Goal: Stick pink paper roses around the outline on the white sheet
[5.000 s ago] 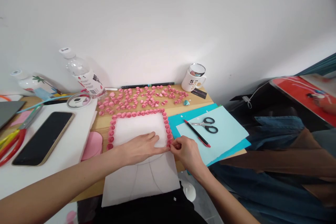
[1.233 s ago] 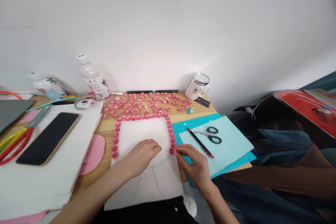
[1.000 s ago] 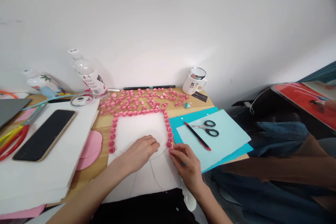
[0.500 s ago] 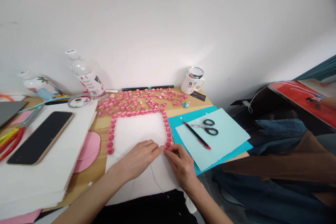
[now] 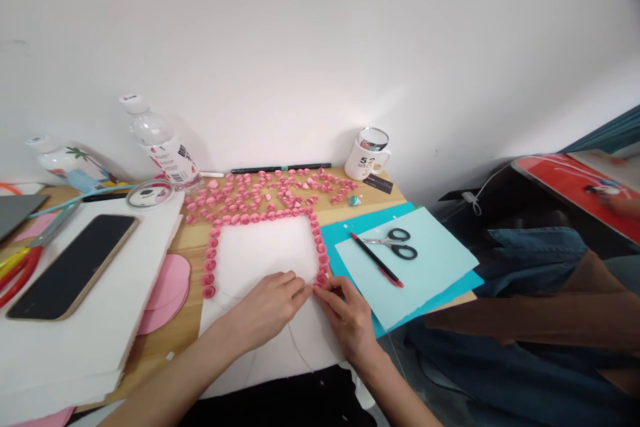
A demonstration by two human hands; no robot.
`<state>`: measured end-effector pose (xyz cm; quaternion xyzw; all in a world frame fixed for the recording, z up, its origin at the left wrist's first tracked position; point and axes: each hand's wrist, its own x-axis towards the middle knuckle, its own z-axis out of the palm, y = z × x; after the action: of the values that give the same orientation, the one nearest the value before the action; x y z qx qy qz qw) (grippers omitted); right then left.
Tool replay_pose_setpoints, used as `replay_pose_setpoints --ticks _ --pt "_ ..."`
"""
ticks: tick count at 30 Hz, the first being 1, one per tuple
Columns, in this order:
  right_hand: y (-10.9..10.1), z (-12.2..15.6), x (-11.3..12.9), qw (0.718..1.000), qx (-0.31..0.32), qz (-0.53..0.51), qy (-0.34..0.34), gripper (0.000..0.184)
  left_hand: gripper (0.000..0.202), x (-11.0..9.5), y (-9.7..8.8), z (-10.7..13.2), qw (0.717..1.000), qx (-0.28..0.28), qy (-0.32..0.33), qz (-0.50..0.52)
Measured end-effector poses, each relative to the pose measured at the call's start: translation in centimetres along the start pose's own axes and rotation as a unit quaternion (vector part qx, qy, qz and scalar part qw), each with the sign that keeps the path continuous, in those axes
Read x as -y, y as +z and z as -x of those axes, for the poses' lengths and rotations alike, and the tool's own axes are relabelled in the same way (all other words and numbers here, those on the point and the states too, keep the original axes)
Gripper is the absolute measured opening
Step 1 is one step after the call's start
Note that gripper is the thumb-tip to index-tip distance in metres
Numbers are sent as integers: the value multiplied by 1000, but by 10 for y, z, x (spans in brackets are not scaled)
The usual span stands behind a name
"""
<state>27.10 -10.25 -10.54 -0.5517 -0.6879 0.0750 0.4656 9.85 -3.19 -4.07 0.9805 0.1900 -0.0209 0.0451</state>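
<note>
A white sheet lies on the wooden table, bordered along its left, far and right edges by a row of small pink paper rolls. My left hand rests flat on the sheet, fingers stretched toward the lowest roll of the right row. My right hand meets it there, fingertips pinched at that last pink roll. Many loose pink rolls lie scattered behind the sheet.
Light blue paper over darker blue sheets lies to the right, carrying scissors and a red-black pencil. A mug and bottles stand at the wall. A phone lies on white foam boards at left, beside pink discs.
Since a second ago my right hand has shifted left onto the sheet's right edge and its fingers have closed at the last roll. My left fingers have stretched to meet it.
</note>
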Motion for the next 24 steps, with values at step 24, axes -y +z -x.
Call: replay_pose_setpoints --ticks 24 --pt "-6 5 -5 999 -5 45 -25 21 31 -7 -6 -5 998 32 11 -58"
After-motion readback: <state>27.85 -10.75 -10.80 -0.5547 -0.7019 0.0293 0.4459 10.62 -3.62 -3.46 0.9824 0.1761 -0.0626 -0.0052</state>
